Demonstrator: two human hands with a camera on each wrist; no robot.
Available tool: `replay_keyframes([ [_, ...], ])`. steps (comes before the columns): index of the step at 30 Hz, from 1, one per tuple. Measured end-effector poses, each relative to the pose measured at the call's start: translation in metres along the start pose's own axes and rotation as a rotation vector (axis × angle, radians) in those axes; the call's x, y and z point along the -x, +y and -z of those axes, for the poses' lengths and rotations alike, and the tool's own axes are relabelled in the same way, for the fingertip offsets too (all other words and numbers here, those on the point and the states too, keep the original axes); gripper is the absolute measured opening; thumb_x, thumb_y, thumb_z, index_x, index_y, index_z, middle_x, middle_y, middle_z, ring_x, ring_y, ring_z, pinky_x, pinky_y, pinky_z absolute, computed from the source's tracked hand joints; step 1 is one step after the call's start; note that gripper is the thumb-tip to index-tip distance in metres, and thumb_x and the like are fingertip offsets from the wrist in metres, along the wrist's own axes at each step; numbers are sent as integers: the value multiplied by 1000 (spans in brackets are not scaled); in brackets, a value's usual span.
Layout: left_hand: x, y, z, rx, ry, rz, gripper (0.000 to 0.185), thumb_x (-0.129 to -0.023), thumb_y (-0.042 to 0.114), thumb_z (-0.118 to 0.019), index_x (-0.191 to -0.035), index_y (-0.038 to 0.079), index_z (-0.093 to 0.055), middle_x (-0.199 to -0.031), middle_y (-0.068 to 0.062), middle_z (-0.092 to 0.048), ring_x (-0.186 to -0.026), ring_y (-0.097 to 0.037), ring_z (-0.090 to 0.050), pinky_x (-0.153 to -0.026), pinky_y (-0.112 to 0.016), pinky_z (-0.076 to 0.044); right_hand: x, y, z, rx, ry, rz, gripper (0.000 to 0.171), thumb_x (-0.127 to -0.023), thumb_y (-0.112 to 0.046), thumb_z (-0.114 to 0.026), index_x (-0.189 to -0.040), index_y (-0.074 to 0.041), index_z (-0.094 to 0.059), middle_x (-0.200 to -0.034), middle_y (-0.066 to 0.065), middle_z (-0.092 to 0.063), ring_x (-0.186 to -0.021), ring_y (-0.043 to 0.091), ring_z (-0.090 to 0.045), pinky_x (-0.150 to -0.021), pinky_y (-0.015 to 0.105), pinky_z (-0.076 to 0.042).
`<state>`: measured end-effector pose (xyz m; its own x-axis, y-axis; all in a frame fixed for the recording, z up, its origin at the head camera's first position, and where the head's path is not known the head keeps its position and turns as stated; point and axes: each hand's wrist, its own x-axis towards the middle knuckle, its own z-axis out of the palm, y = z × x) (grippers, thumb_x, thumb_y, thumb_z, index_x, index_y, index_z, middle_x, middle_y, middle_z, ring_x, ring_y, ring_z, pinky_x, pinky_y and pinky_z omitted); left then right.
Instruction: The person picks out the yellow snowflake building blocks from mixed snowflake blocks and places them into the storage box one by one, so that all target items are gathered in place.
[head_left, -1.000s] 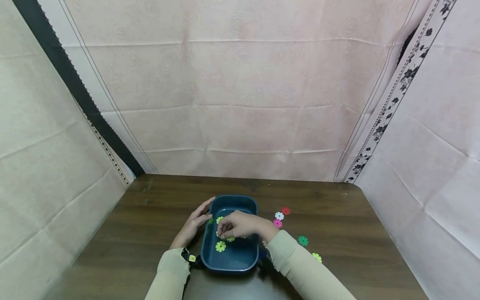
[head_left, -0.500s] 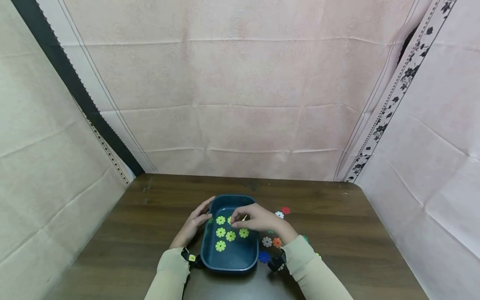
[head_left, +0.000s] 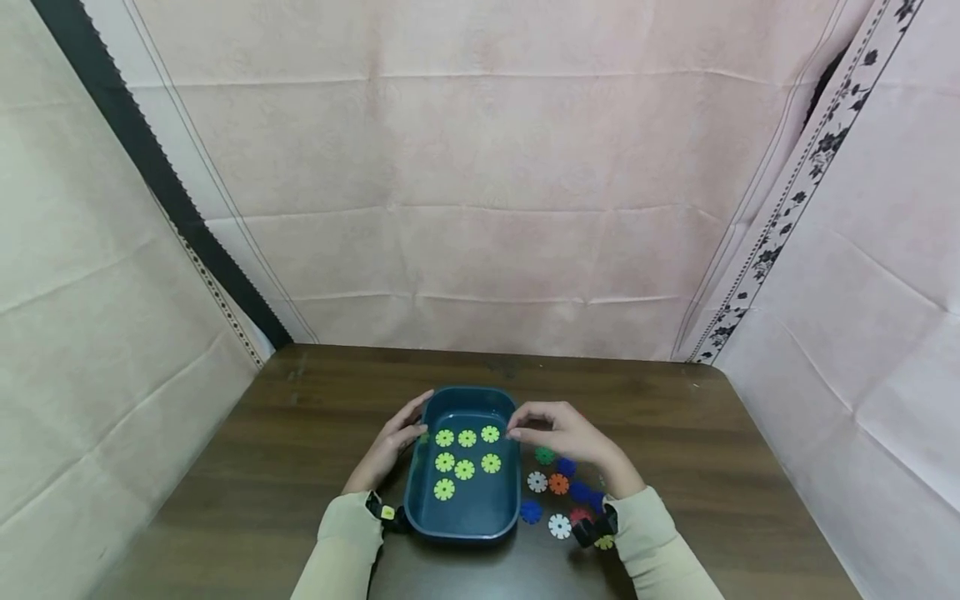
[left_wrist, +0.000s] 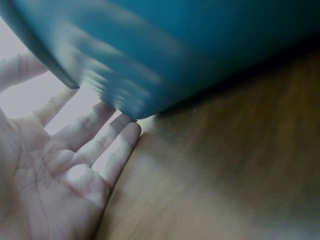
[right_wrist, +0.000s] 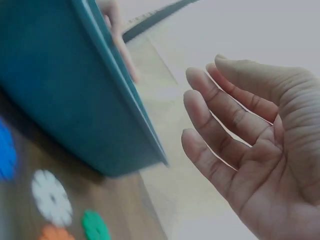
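Note:
A dark teal tray [head_left: 480, 518] sits on the table, with several yellow-green flower-shaped discs [head_left: 464, 470] laid out in its back and left part. My left hand [head_left: 386, 446] is at the tray's left side. In the left wrist view its fingers [left_wrist: 117, 150] extend against the outer wall [left_wrist: 190, 45]. Past the right rim hovers my right hand [head_left: 566, 432], fingers loosely bent. The right wrist view shows nothing between the thumb and fingers of that hand [right_wrist: 255, 140], which stands apart from the tray wall [right_wrist: 55, 90].
Loose flower discs lie right of the tray: green [head_left: 544, 456], white [head_left: 537, 482], orange [head_left: 558, 484], blue [head_left: 531, 512] and red [head_left: 580, 515]. A yellow one [head_left: 604, 542] is by the right sleeve [head_left: 660, 542]. Pale cloth [head_left: 480, 208] hangs behind the brown table [head_left: 337, 400].
My right hand has moved right, from over the tray to beyond its right rim. A yellow-green disc now shows at the back right inside. My left hand has stayed put.

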<state>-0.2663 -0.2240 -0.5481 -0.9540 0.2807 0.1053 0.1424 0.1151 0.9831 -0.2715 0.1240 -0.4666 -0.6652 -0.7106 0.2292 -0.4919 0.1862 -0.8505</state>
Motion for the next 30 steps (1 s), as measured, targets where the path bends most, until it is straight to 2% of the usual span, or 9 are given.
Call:
replay_keyframes([
  [4, 0, -2, -1, -6, -10, -11, 55, -105, 15, -49, -156, 33, -37, -157, -5, -39, -141, -32, -38, -113, -62, -28, 16, 2, 15, 23, 57, -42, 11, -100, -26, -65, -107, -22, -72, -102, 1, -72, -94, 37, -64, -79, 38, -56],
  [6, 0, -2, -1, -7, -8, -16, 55, -104, 15, -48, -156, 32, -37, -156, -7, -41, -139, -33, -40, -112, -62, -29, 24, 3, 21, 30, 81, -64, 11, -100, -27, -65, -107, -22, -72, -102, 0, -72, -94, 37, -64, -79, 38, -56],
  [13, -1, 1, -2, 14, -6, -10, 55, -104, 15, -49, -154, 34, -39, -152, -6, -45, -136, -30, -44, -111, -60, -31, 59, 13, 40, 11, 145, -139, 17, -100, -25, -65, -108, -12, -71, -104, 14, -70, -94, 43, -61, -81, 43, -56],
  [18, -1, 2, -1, 20, -28, -15, 55, -105, 15, -48, -155, 33, -37, -153, -9, -43, -137, -34, -43, -112, -61, -29, 94, 34, 51, 31, 215, -167, 19, -100, -21, -64, -109, -5, -70, -103, 19, -69, -93, 42, -62, -79, 38, -56],
  [21, -1, 2, -2, 21, -25, -8, 54, -105, 16, -49, -155, 34, -38, -154, -8, -43, -138, -34, -42, -113, -62, -28, 117, 50, 53, 24, 292, -217, 18, -101, -22, -63, -108, -6, -69, -101, 22, -70, -90, 39, -64, -74, 36, -56],
  [25, 0, 2, -2, 18, -24, 1, 54, -105, 17, -50, -155, 33, -38, -155, -7, -41, -139, -33, -40, -113, -62, -27, 147, 70, 51, -23, 426, -345, 24, -100, -27, -65, -108, -5, -69, -102, 19, -71, -90, 32, -66, -73, 35, -56],
  [28, 0, 2, -1, 16, -24, 2, 55, -105, 16, -49, -156, 31, -35, -158, -8, -37, -142, -34, -37, -114, -62, -25, 167, 76, 49, 23, 481, -423, 27, -97, -32, -69, -109, -8, -69, -101, 10, -72, -90, 23, -67, -75, 30, -54],
  [30, 0, 2, -1, 19, -23, 3, 56, -106, 15, -48, -157, 30, -34, -159, -9, -35, -143, -34, -35, -115, -62, -24, 177, 77, 50, 85, 470, -440, 25, -95, -34, -71, -108, -12, -71, -98, 5, -71, -86, 18, -65, -72, 28, -52],
])
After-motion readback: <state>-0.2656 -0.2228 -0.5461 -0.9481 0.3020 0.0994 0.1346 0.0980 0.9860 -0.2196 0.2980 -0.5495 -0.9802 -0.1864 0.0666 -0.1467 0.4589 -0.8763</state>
